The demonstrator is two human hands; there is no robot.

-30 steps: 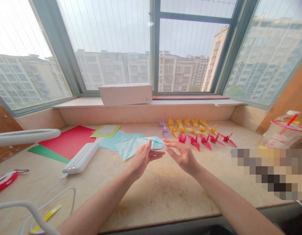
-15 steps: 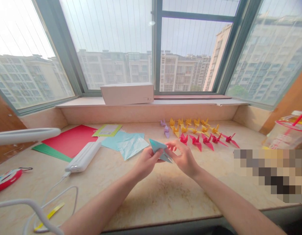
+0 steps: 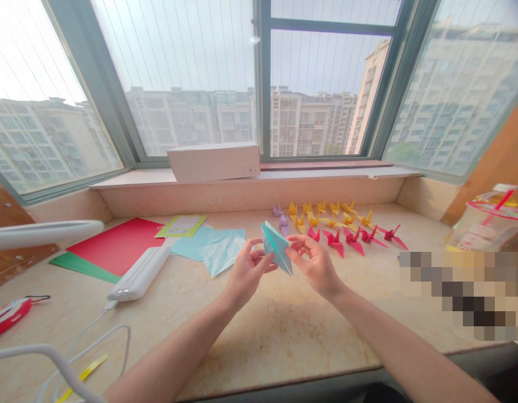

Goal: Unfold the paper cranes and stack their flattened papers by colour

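A folded light-blue origami paper (image 3: 277, 249) is held up over the counter between both hands, its pointed ends up and down and a crease slanting across it. My left hand (image 3: 251, 270) pinches its left side, thumb in front. My right hand (image 3: 313, 262) grips its right edge between thumb and fingertips. Behind the hands stand rows of paper cranes: several red ones (image 3: 353, 240), several yellow ones (image 3: 321, 208) and lilac ones (image 3: 283, 225). A creased light-blue sheet (image 3: 222, 252) lies to the left of my left hand.
Red paper (image 3: 120, 242) and green paper (image 3: 80, 267) lie at left, beside a white power bank (image 3: 140, 272) with a cable. A yellow-green packet (image 3: 181, 226) rests on blue sheets. At right stands a cup (image 3: 481, 224) with a red straw. A white box (image 3: 215, 162) sits on the sill.
Both hands have turned the blue paper more upright and raised it slightly; its folded face with the slanting crease now shows. The right fingers have moved down to its right edge.
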